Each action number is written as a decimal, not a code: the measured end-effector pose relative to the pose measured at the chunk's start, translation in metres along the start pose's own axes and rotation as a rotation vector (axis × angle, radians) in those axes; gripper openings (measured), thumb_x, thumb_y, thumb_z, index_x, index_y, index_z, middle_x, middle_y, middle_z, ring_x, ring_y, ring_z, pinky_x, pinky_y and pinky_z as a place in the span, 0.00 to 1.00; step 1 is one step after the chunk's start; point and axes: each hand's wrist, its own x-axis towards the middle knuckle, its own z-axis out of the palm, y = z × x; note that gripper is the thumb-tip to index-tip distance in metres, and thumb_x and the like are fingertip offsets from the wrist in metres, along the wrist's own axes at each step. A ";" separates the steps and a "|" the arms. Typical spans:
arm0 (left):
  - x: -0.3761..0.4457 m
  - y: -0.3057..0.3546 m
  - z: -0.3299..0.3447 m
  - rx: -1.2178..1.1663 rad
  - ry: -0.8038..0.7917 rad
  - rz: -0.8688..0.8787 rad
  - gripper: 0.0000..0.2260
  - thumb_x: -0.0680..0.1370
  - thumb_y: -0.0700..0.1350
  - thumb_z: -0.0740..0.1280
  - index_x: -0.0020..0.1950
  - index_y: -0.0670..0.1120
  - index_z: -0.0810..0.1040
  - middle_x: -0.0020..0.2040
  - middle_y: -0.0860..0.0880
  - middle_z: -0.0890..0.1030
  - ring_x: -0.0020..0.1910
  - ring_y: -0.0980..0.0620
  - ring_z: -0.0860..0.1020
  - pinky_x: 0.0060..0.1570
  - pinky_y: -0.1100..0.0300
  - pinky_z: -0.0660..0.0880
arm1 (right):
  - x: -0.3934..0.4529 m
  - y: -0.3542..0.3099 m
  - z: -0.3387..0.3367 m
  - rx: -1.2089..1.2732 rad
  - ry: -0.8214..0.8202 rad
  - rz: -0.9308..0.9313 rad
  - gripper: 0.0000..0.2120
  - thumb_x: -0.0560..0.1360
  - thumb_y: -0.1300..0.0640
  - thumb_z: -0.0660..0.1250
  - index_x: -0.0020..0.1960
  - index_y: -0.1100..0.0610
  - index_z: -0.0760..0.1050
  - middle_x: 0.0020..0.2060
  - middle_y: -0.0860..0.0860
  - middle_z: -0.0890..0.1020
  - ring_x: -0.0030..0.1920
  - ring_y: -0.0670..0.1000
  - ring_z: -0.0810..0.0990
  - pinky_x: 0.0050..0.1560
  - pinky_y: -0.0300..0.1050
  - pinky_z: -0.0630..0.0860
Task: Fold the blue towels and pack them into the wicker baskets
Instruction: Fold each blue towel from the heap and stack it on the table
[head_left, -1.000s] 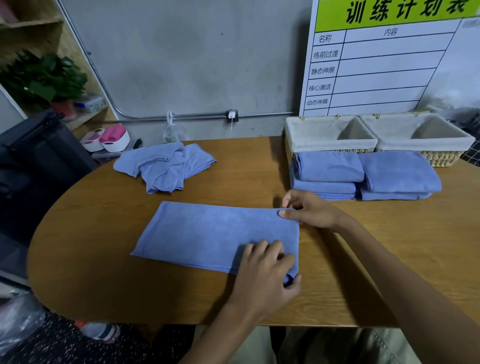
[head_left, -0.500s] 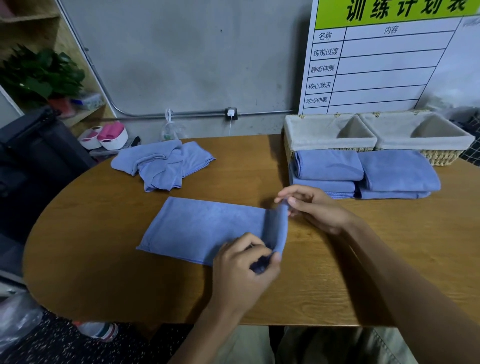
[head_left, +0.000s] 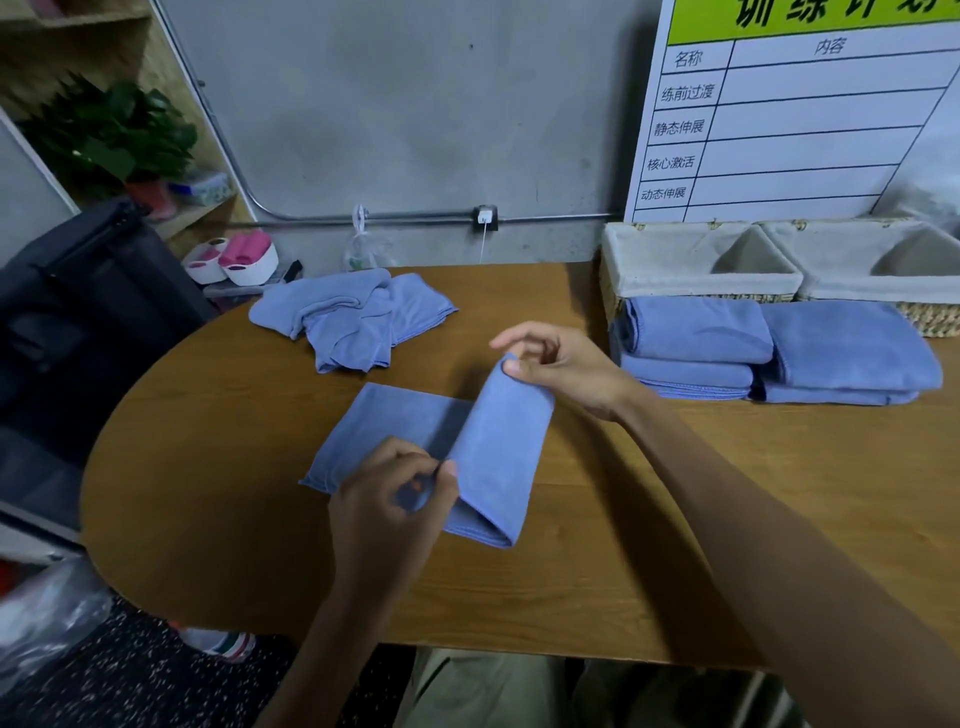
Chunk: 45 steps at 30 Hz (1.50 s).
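Two hands work one blue microfibre towel (head_left: 410, 431) at centre of oval wooden table (head_left: 675, 519). Head view: right hand (head_left: 561, 371) pinches far corner of raised flap, left hand (head_left: 389, 499) pinches near corner; flap stands mid-fold over flat half. Cloth looks soft, light, limp; likely sags unless both corners are held, so hemmed corners are best hold. Crumpled blue towels (head_left: 353, 322) lie behind. Folded blue stacks (head_left: 769, 353) sit just before two lined wicker baskets (head_left: 701, 260).

Head cam, fwd-down, close over table (head_left: 649, 519)
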 end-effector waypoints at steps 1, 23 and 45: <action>0.001 -0.006 -0.004 0.025 -0.006 -0.009 0.12 0.75 0.51 0.67 0.32 0.51 0.76 0.33 0.57 0.76 0.32 0.57 0.76 0.28 0.54 0.72 | 0.007 0.002 0.006 -0.044 0.000 0.005 0.10 0.77 0.63 0.71 0.58 0.56 0.79 0.42 0.49 0.81 0.43 0.43 0.77 0.48 0.33 0.71; -0.032 -0.016 0.035 0.305 -0.545 0.300 0.18 0.81 0.65 0.58 0.65 0.59 0.77 0.73 0.58 0.69 0.74 0.55 0.65 0.69 0.51 0.61 | 0.009 0.049 0.036 -0.712 0.218 0.058 0.09 0.76 0.46 0.71 0.53 0.49 0.81 0.40 0.45 0.82 0.41 0.44 0.80 0.43 0.46 0.74; -0.007 -0.075 0.000 0.154 -0.492 0.397 0.15 0.78 0.60 0.67 0.60 0.54 0.82 0.66 0.60 0.78 0.73 0.61 0.68 0.74 0.46 0.60 | -0.080 0.035 0.036 -0.490 0.175 -0.068 0.17 0.76 0.48 0.73 0.63 0.46 0.78 0.58 0.44 0.76 0.61 0.47 0.76 0.63 0.44 0.72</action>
